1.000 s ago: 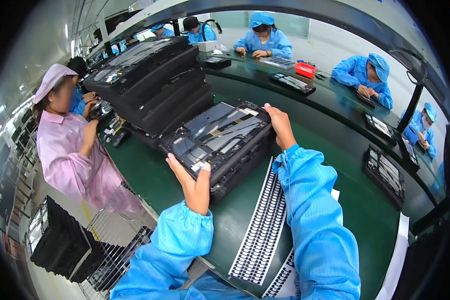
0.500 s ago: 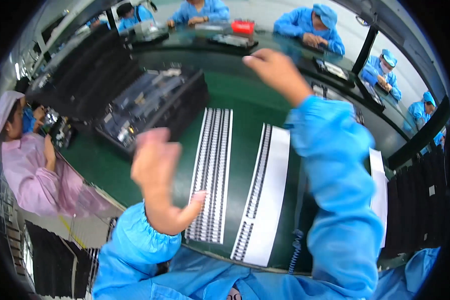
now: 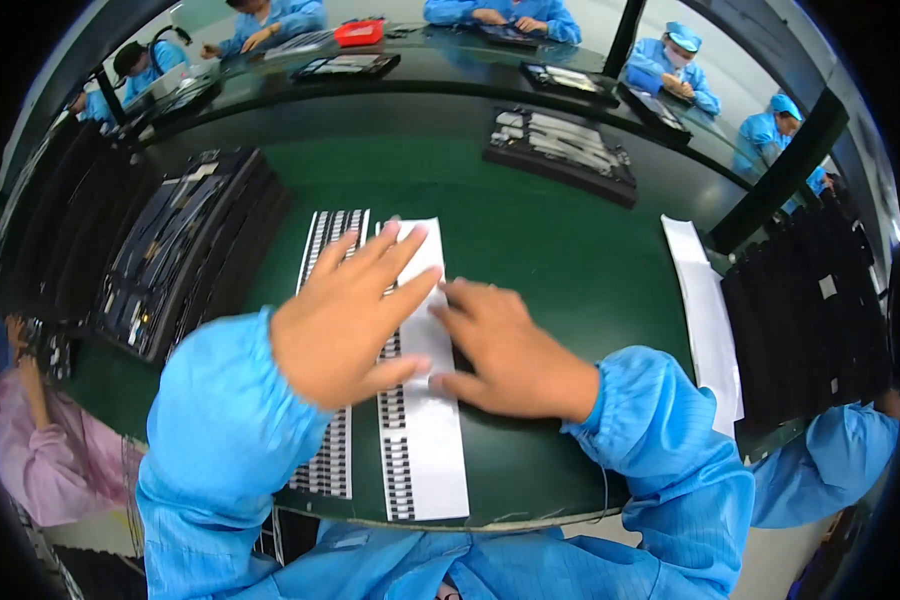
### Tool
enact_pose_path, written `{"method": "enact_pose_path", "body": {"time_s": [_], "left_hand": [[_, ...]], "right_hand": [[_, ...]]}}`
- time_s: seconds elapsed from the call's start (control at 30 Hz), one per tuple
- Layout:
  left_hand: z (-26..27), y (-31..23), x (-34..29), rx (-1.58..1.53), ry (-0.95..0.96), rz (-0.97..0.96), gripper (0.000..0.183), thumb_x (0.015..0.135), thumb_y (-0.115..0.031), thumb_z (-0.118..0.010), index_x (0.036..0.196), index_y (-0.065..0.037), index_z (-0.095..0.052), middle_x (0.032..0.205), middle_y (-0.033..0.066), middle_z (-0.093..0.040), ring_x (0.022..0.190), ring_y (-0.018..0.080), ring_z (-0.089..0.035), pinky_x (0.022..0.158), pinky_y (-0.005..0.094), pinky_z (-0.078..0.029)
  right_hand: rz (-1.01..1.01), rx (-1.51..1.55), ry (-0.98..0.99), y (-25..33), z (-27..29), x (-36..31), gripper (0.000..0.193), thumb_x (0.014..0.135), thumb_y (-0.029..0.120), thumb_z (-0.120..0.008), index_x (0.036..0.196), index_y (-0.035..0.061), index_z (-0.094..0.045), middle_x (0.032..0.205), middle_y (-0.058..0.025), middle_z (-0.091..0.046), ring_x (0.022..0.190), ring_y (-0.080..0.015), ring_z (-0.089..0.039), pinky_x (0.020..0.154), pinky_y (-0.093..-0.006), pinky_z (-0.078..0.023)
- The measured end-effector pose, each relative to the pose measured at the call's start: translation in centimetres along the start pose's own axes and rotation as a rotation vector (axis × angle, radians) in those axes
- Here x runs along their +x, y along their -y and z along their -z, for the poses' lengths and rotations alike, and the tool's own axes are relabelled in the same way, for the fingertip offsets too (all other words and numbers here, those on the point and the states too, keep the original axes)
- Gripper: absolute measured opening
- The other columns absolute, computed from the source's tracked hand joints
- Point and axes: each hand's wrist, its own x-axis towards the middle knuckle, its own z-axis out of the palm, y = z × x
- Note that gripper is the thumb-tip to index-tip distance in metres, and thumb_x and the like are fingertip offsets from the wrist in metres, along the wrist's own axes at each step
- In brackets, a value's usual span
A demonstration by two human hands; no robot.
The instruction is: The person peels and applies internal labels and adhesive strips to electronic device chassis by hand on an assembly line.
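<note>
On the green bench surface lies a long white sheet (image 3: pixel 435 470) with a column of small black-and-white labels down its left side; the rest of it is blank. My left hand (image 3: pixel 355 320) is spread palm down over this sheet and the one beside it, fingers apart. Close against the white sheet's right edge is my right hand (image 3: pixel 515 355), its fingers slightly bent and apart, with nothing visible in them. A second strip sheet (image 3: pixel 325 470), filled with rows of the same labels, lies just to the left, partly covered by my left hand and sleeve.
Black trays with parts (image 3: pixel 155 260) are stacked at the left. A black tray of pale strips (image 3: pixel 560 150) sits at the far side. White papers (image 3: pixel 705 330) lie at the right beside a stack of black trays (image 3: pixel 800 310). Several people in blue work across the bench.
My right hand has come down from the far side to the white sheet's right edge. My left hand now lies spread over the sheets. The view has swung right.
</note>
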Motion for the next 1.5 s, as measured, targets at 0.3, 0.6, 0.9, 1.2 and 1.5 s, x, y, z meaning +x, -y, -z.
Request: {"method": "enact_pose_path", "body": {"time_s": [0.3,0.6,0.9,1.2,1.5], "left_hand": [[-5.5,13.8,18.4,-0.359,-0.22,0.331,0.062,0.069,-0.039,-0.06,0.115,-0.001,-0.044,0.117,0.0202,-0.044,0.109,0.0328,-0.042,0.093,0.0359,-0.032],[-12.8,17.7,26.0,-0.623,-0.294,0.55,0.075,0.072,-0.041,-0.059,0.123,0.007,-0.031,0.123,0.0247,-0.037,0.115,0.0311,-0.036,0.096,0.0297,-0.027],[-3.8,16.3,17.6,-1.328,-0.949,0.311,0.062,0.064,0.007,-0.058,0.121,0.007,-0.035,0.115,0.0153,-0.046,0.101,0.0207,-0.048,0.087,0.0274,-0.036],[0.0,7.7,7.3,-1.375,-0.888,0.263,0.062,0.06,0.006,-0.043,0.121,0.004,-0.038,0.119,0.0116,-0.043,0.104,0.018,-0.043,0.087,0.0242,-0.033],[-3.5,3.5,-1.5,-0.882,-0.24,-0.038,0.06,0.067,-0.011,-0.058,0.122,-0.002,-0.037,0.127,0.0176,-0.034,0.118,0.0292,-0.032,0.095,0.0375,-0.028]], "right_hand": [[-0.704,-0.049,-0.75,-17.6,5.7,3.5,0.031,0.067,0.025,-0.061,0.076,-0.0039,-0.057,0.079,-0.0211,-0.056,0.08,-0.0365,-0.053,0.071,-0.0405,-0.043],[-1.307,-0.036,-0.566,-29.0,5.0,3.5,0.067,0.072,0.056,-0.044,0.095,-0.0048,-0.058,0.104,-0.0221,-0.053,0.1,-0.0392,-0.047,0.087,-0.0423,-0.035],[-0.372,1.21,-1.256,-20.2,7.7,7.9,0.018,0.077,0.017,-0.057,0.079,-0.0004,-0.056,0.075,-0.0059,-0.057,0.067,-0.016,-0.056,0.059,-0.0268,-0.044],[-0.465,1.419,-0.933,-8.7,9.7,1.3,0.022,0.08,0.018,-0.054,0.093,-0.0004,-0.054,0.087,-0.0108,-0.06,0.077,-0.0204,-0.059,0.07,-0.0296,-0.047],[-0.357,0.41,-0.783,-2.5,6.0,-15.0,0.041,0.079,0.014,-0.056,0.113,-0.0046,-0.042,0.113,-0.017,-0.047,0.104,-0.0233,-0.047,0.09,-0.0312,-0.036]]}}
